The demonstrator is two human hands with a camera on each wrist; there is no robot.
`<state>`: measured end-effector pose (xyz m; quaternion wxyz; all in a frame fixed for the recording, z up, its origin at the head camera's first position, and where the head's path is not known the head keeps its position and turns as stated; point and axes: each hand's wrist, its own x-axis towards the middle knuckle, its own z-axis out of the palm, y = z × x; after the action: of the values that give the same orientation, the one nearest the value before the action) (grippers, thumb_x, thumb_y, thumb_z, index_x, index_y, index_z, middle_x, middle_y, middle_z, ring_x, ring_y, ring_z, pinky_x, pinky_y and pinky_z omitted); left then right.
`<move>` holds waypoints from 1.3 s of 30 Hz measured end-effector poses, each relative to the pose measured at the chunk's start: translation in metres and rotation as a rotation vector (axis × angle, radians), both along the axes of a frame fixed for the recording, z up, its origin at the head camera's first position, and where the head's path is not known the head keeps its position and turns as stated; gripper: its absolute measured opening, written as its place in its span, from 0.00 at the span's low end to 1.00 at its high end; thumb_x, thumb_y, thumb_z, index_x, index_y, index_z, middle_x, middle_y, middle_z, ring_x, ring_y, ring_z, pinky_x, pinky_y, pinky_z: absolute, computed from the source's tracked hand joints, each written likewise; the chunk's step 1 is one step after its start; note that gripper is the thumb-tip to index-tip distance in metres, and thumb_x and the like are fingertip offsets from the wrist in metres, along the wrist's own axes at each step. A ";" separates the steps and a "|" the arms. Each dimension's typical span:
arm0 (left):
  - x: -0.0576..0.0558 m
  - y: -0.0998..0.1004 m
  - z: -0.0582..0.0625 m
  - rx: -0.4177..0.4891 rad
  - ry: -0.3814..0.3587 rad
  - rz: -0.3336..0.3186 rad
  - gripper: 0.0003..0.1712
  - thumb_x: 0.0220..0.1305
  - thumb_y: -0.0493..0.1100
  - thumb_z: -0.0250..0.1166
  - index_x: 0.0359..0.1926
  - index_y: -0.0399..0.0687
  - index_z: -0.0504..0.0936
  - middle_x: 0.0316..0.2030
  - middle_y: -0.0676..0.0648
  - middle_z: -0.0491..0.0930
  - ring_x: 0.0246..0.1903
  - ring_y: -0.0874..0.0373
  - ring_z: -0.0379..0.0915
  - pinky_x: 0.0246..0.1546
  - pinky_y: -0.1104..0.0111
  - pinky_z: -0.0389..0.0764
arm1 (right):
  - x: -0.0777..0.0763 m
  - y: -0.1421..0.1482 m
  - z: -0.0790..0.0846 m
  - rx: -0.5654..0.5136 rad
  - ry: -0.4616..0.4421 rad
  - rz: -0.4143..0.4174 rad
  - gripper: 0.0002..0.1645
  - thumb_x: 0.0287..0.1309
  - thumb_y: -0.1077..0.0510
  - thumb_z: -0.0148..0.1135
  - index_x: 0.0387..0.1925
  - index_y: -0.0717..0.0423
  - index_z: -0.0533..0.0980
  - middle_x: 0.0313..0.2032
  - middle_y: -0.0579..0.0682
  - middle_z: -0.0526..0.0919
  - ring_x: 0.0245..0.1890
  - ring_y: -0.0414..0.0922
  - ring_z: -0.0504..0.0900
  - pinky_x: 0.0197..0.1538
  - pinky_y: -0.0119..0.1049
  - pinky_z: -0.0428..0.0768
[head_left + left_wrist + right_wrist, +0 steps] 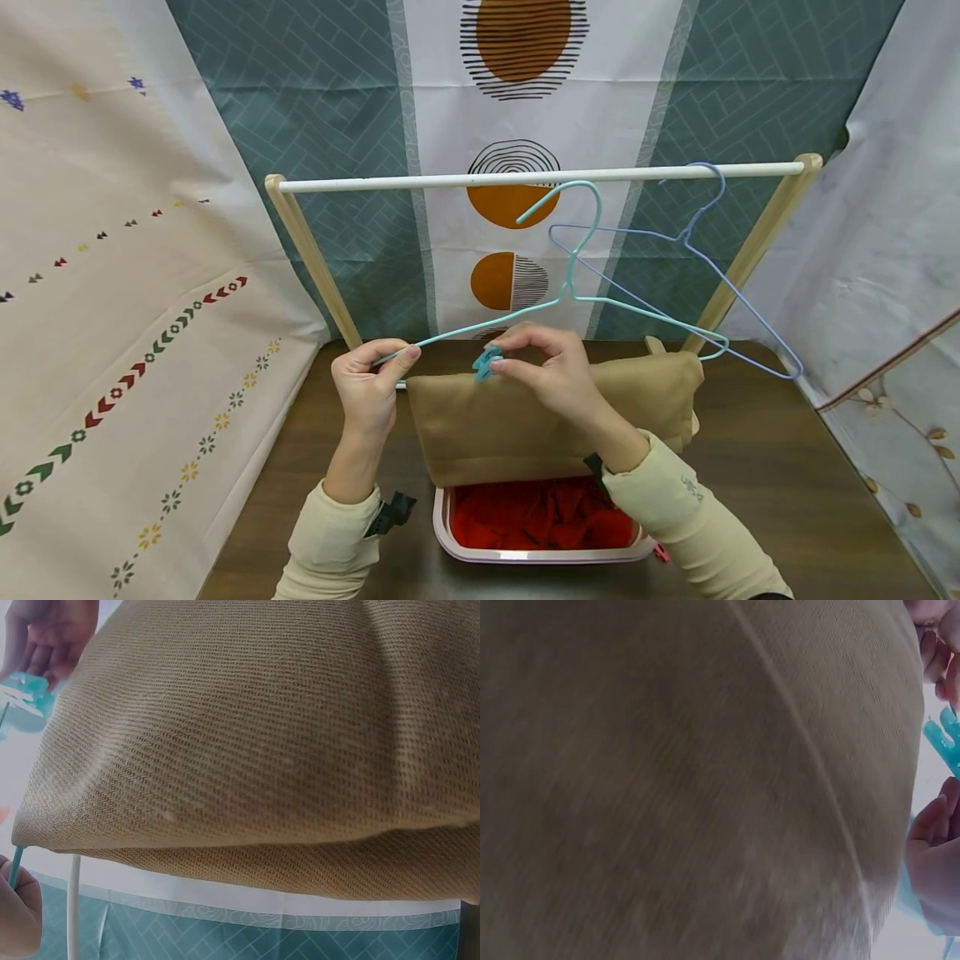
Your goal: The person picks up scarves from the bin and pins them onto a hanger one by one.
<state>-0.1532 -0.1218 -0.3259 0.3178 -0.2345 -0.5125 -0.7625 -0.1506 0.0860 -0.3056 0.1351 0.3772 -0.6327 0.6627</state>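
My left hand (pixel 367 383) pinches the left end of a mint-green hanger (pixel 491 321) between thumb and fingers. A folded tan cloth (pixel 480 425) drapes over the hanger's lower bar; in the left wrist view the cloth (pixel 240 735) fills most of the picture. My right hand (pixel 555 371) pinches a blue clothespin (pixel 487 363) just above the cloth's top edge, left of the hanger's middle. In the right wrist view the clothespin (pixel 946 742) shows at the right edge. Whether its jaws touch the cloth is hard to tell.
A rack with a white rod (pixel 420 182) and wooden posts (pixel 315 258) stands behind. A lilac hanger (pixel 738 292) hangs at its right. Below the cloth sits a pink-rimmed basin (pixel 540 556) holding red fabric (pixel 540 512). A small red-pink object (pixel 661 552) lies beside the basin.
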 end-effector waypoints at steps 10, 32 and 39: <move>0.001 0.000 0.001 0.001 -0.001 0.009 0.09 0.42 0.27 0.70 0.19 0.45 0.84 0.16 0.54 0.77 0.15 0.67 0.62 0.18 0.79 0.66 | -0.006 -0.022 0.000 0.029 -0.035 -0.029 0.03 0.42 0.76 0.65 0.24 0.71 0.79 0.27 0.59 0.82 0.32 0.47 0.81 0.34 0.36 0.79; 0.002 0.001 0.000 0.005 0.001 -0.010 0.08 0.42 0.28 0.71 0.19 0.44 0.84 0.15 0.53 0.77 0.15 0.67 0.64 0.18 0.79 0.66 | -0.016 -0.043 -0.012 0.265 0.052 -0.128 0.12 0.39 0.68 0.72 0.31 0.65 0.81 0.26 0.52 0.83 0.29 0.43 0.79 0.35 0.35 0.78; 0.002 0.000 -0.001 0.010 -0.003 0.002 0.08 0.42 0.27 0.71 0.19 0.43 0.83 0.16 0.53 0.78 0.16 0.67 0.66 0.19 0.78 0.68 | -0.010 -0.033 -0.009 0.332 0.093 -0.131 0.21 0.39 0.63 0.73 0.39 0.63 0.79 0.34 0.51 0.82 0.33 0.43 0.78 0.34 0.33 0.76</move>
<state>-0.1510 -0.1215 -0.3266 0.3190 -0.2313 -0.5095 -0.7649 -0.1607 0.0525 -0.3151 0.1432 0.3825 -0.7498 0.5206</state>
